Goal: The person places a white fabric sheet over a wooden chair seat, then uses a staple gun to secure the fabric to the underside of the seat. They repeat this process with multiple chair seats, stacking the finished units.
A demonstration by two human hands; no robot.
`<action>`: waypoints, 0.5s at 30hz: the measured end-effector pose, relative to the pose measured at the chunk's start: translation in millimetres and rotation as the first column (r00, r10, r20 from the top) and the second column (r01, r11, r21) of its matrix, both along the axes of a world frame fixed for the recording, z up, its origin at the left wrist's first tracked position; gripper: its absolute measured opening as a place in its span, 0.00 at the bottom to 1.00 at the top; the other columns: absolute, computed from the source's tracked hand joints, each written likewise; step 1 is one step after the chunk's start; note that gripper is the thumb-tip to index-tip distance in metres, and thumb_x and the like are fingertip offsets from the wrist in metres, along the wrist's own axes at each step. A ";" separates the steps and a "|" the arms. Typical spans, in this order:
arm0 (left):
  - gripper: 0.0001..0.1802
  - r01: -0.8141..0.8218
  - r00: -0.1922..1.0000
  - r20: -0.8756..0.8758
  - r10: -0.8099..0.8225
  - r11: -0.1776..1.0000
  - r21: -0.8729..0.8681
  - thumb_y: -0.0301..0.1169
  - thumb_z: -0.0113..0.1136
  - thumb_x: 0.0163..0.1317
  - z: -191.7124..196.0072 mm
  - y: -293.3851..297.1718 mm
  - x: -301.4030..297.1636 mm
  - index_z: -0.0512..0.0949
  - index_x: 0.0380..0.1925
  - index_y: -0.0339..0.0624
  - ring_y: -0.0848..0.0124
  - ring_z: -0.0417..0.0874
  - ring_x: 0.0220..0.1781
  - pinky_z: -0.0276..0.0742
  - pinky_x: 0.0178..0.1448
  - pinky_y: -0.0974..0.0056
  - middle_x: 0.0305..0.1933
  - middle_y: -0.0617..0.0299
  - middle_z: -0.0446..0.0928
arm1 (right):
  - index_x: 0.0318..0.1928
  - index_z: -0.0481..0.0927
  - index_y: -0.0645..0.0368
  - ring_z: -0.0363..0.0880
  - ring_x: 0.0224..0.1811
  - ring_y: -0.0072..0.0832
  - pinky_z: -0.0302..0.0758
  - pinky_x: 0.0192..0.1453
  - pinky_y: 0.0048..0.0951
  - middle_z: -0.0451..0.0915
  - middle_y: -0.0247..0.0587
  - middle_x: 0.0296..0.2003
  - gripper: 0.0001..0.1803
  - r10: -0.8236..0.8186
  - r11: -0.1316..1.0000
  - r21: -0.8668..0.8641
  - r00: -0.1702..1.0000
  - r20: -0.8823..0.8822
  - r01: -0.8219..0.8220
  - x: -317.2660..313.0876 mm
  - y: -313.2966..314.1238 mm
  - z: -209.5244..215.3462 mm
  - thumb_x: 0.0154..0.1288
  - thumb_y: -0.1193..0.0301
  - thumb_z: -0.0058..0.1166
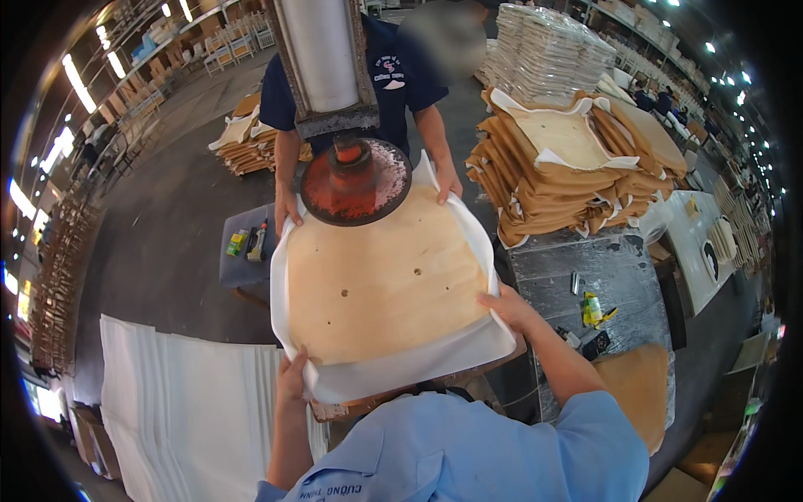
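A pale plywood seat board (pixel 385 293) with several small holes lies bottom side up, with white fabric (pixel 418 356) wrapped around its edges. My left hand (pixel 293 376) is closed on the fabric at the near left corner. At the near right corner my right hand (pixel 510 308) grips the fabric, thumb on the board. A co-worker in a dark shirt stands opposite; that person's hands (pixel 288 209) hold the far left and far right edges. Over the board's far part sits a round red-and-black press plate (pixel 355 180); whether it touches the board I cannot tell.
A metal press column (pixel 326 50) rises above the plate. White sheets (pixel 192 410) are stacked at lower left. At right, brown-covered panels (pixel 544 180) pile up beside a plastic-wrapped table (pixel 602 276) with small tools. A blue-grey stool (pixel 242 251) holds small items.
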State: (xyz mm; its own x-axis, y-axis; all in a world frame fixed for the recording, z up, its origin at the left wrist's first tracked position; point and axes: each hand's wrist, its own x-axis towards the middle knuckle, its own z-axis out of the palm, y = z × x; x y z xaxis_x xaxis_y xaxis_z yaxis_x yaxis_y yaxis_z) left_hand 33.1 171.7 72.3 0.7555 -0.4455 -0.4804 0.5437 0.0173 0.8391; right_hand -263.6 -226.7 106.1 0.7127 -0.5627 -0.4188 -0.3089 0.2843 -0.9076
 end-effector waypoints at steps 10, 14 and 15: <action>0.29 0.079 0.992 0.087 -0.088 0.992 0.101 0.30 0.61 0.77 -20.0 2.3 1.9 0.69 0.75 0.40 0.64 0.84 0.61 0.83 0.63 0.59 0.65 0.54 0.81 | 0.67 0.78 0.68 0.84 0.53 0.31 0.79 0.61 0.36 0.86 0.47 0.54 0.29 -0.047 0.977 -0.214 0.946 -0.320 -0.024 5.4 8.3 -18.2 0.74 0.63 0.66; 0.30 0.119 0.989 0.070 -0.128 0.986 0.115 0.29 0.62 0.75 -21.0 -1.4 2.1 0.68 0.75 0.40 0.64 0.85 0.61 0.83 0.63 0.59 0.65 0.53 0.81 | 0.67 0.78 0.67 0.84 0.53 0.31 0.79 0.61 0.36 0.86 0.47 0.55 0.29 -0.054 0.965 -0.258 0.930 -0.365 -0.046 1.6 9.5 -18.4 0.73 0.63 0.67; 0.31 0.130 0.988 0.070 -0.140 0.983 0.132 0.28 0.63 0.75 -22.9 -0.1 5.2 0.68 0.75 0.39 0.64 0.85 0.61 0.83 0.63 0.59 0.65 0.53 0.81 | 0.67 0.78 0.67 0.84 0.53 0.31 0.79 0.61 0.36 0.87 0.47 0.54 0.28 -0.057 0.961 -0.271 0.930 -0.364 -0.047 2.2 9.9 -17.7 0.73 0.64 0.67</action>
